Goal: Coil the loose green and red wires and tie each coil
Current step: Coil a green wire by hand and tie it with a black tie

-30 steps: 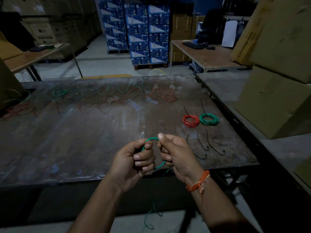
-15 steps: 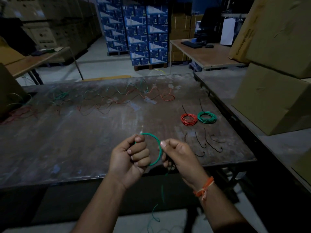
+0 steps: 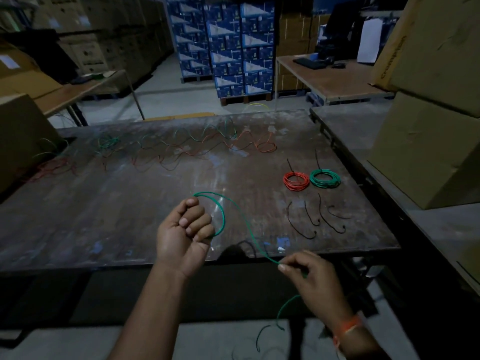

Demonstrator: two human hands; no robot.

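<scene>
Fingers of left hand point(image 3: 185, 236), right hand point(image 3: 315, 278) pinching one green wire point(image 3: 239, 214); two tied coils point(image 3: 311, 179), four ties point(image 3: 318, 216).

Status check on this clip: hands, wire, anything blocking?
Left hand grips a green wire loop; right hand pinches its run. Red coil and green coil tied on table. Nothing blocking.

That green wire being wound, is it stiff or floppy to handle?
Probably springy rather than limp: the green wire holds an open arc above the left hand without sagging. Likely light, since the right hand only pinches it. Its free end curls toward the floor, so it may snag.
</scene>
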